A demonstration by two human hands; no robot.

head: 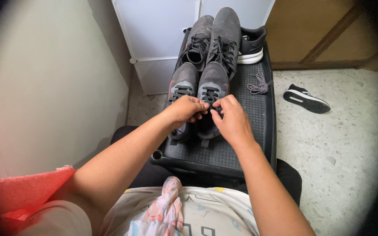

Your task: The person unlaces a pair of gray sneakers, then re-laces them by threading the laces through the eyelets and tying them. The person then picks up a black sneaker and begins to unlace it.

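Observation:
Two grey sneakers with black laces stand side by side on a black plastic shelf (246, 126) in front of me. My left hand (185, 109) and my right hand (230, 118) meet over the right one of the pair (213, 81), both pinching its black lace near the tongue. The left sneaker of the pair (182, 81) sits partly under my left hand. The rear half of both shoes is hidden by my hands.
A larger grey pair (215, 37) lies at the shelf's far end beside a black shoe with a white sole (252, 43). A loose grey lace (258, 85) lies on the shelf. Another black shoe (306, 98) is on the speckled floor at right. A wall is on the left.

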